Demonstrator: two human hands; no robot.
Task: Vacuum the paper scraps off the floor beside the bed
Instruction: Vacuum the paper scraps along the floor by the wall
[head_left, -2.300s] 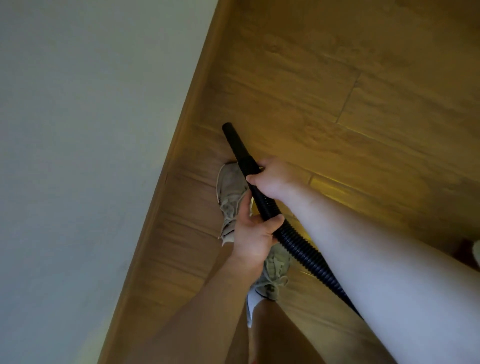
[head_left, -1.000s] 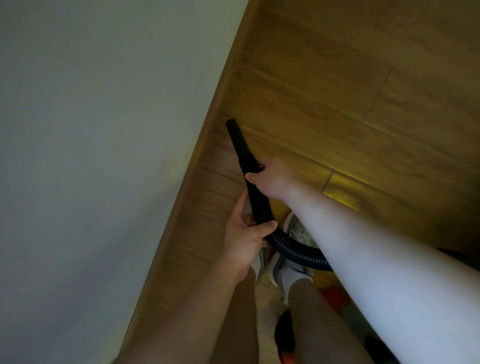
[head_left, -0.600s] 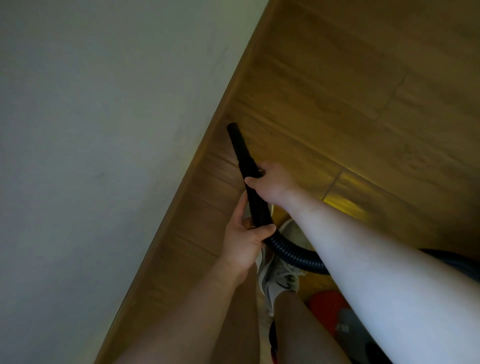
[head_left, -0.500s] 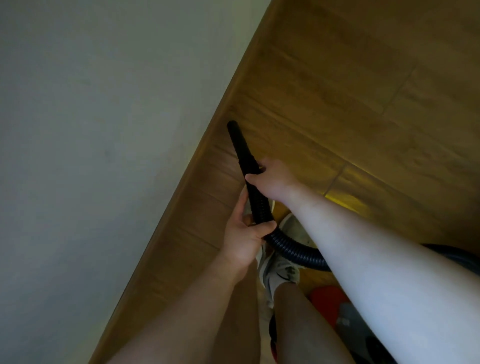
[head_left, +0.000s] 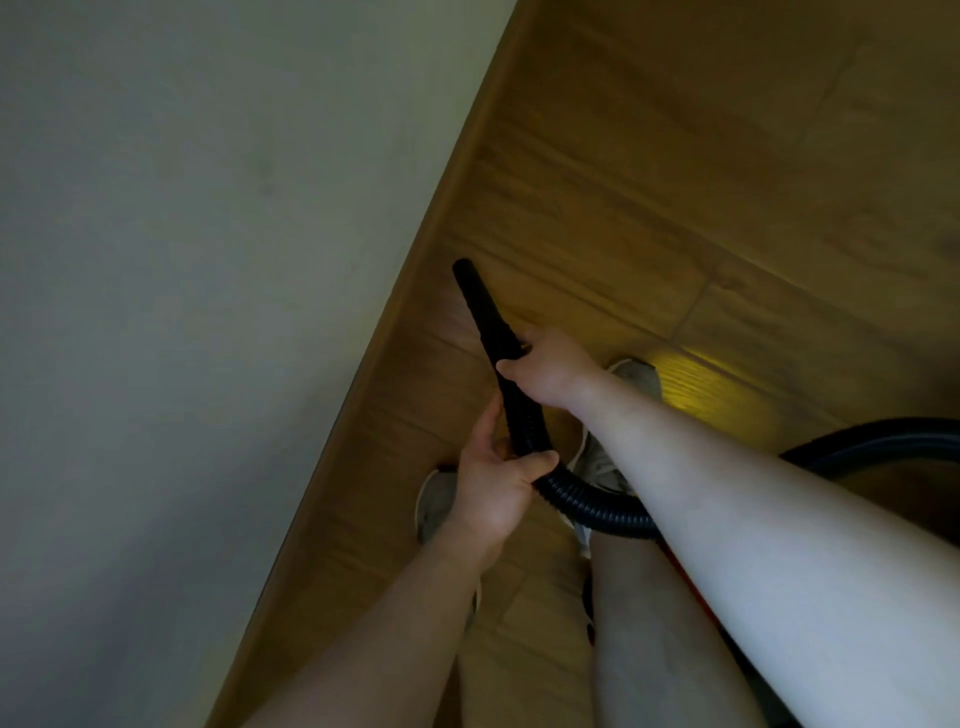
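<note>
Right shoe (head_left: 636, 376) stepped forward; hose nozzle (head_left: 483, 317) slants up-left, tip toward wooden edge (head_left: 421, 260).

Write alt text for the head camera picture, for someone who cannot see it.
A right hand and, behind it, a left hand grip a black vacuum hose, its nozzle aimed at the wooden floor beside a pale surface. Pale shoes show beneath the arms.

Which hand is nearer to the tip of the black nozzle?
Right. The right hand grips the nozzle behind its tip; the left hand holds the ribbed hose farther back.
</note>
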